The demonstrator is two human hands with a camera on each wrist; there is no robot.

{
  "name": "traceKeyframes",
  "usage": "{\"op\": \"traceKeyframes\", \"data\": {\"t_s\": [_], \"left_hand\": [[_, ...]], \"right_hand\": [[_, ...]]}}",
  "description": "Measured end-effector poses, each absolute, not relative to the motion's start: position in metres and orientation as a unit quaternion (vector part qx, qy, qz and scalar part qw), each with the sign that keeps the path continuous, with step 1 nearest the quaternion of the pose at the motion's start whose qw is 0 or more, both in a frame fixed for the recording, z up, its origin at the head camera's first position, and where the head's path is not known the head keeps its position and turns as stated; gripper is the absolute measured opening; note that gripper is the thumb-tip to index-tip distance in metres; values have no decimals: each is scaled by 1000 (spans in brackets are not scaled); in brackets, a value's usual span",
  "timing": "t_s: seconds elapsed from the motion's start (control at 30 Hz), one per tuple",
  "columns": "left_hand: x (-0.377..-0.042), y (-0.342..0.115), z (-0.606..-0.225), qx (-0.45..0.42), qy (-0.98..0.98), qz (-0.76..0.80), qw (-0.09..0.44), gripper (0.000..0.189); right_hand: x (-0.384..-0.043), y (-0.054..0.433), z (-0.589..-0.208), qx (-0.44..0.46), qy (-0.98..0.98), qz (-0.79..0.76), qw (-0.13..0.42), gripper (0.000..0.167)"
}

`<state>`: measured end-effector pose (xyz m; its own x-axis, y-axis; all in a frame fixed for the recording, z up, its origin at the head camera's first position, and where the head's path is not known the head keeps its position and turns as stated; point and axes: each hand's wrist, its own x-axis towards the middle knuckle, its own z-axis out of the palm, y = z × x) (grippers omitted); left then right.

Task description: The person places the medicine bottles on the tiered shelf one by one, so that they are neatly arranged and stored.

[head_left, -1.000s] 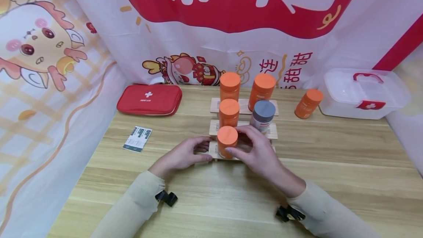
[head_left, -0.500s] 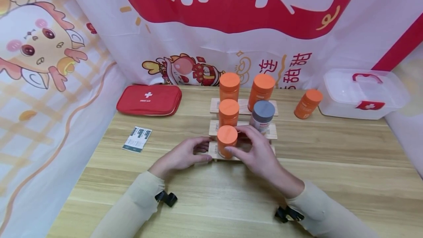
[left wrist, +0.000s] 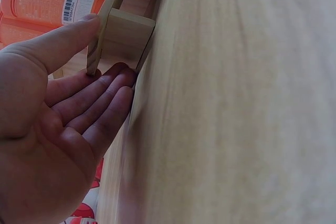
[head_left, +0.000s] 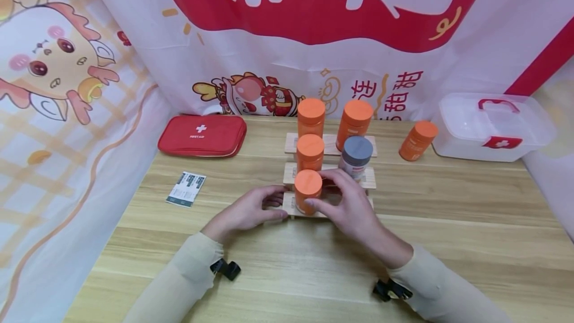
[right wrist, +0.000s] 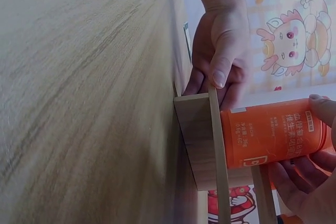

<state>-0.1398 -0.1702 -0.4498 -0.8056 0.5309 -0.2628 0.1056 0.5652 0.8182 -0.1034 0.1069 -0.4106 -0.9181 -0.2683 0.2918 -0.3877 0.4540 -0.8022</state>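
Observation:
My right hand [head_left: 347, 202] grips an orange pill bottle [head_left: 307, 194], thumb at its front and fingers at its back. The bottle stands upright at the left end of the lowest step of a wooden tiered rack [head_left: 289, 202]; its printed label faces the right wrist camera. My left hand [head_left: 254, 208] holds the rack's left end, with the thumb [left wrist: 79, 32] on the board's edge and the other fingers along its side and underneath. Behind the held bottle, the middle step bears another orange bottle [head_left: 310, 152] and a grey-capped bottle [head_left: 356, 156].
Two orange bottles [head_left: 311, 116] [head_left: 355, 123] stand on the rack's top step. A loose orange bottle [head_left: 419, 141] stands beside a clear first-aid box [head_left: 493, 128] at right. At left lie a red first-aid pouch [head_left: 202, 135] and a printed packet [head_left: 186, 189]. Printed cloth hangs behind the table.

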Motion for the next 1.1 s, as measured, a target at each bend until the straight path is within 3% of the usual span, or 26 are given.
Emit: {"op": "traceKeyframes", "data": {"t_s": [0.4, 1.1], "left_hand": [[-141, -170, -451, 191, 847, 431, 245, 68], [-141, -171, -453, 200, 849, 425, 242, 69]], "right_hand": [[-91, 123, -404, 191, -869, 452, 59, 58], [-71, 190, -406, 177, -852, 475, 135, 50]]}}
